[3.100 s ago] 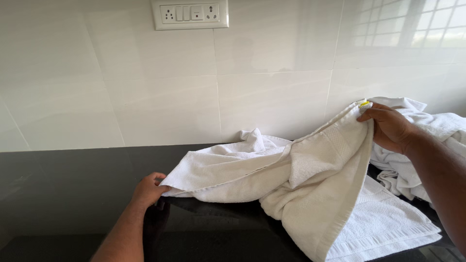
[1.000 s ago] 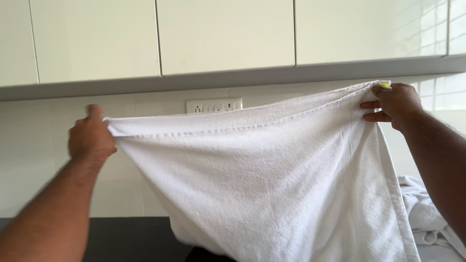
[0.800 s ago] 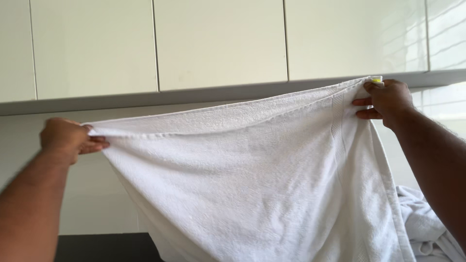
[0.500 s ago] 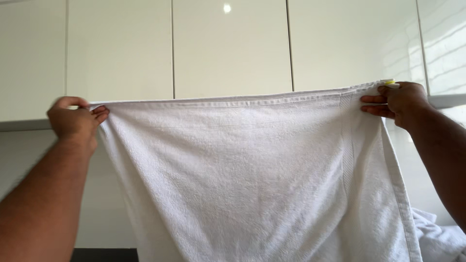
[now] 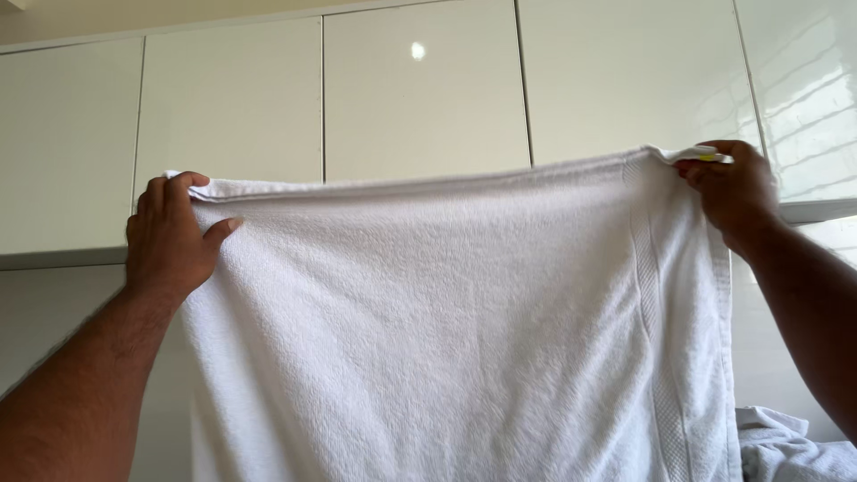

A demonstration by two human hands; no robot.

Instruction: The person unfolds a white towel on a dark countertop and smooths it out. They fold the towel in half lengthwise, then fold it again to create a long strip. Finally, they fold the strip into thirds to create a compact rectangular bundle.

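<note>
Both hands hold a white towel (image 5: 464,330) spread wide before the cupboards (image 5: 420,98).
Left hand (image 5: 170,236) and right hand (image 5: 734,192) each pinch a top corner; holding both level and taut should keep the edge straight.

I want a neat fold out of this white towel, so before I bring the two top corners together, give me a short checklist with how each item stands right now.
1. Left hand grips its top corner of the white towel: ok.
2. Right hand pinches the other top corner: ok.
3. Top edge stretched between the hands: ok, nearly level with a slight rise toward the right hand.
4. Cloth hangs flat, no twist: ok in the part shown.
5. Bottom edge free of the other white cloth at lower right: cannot tell, it is out of frame.
6. Woven band runs straight down the right side: ok.
</note>
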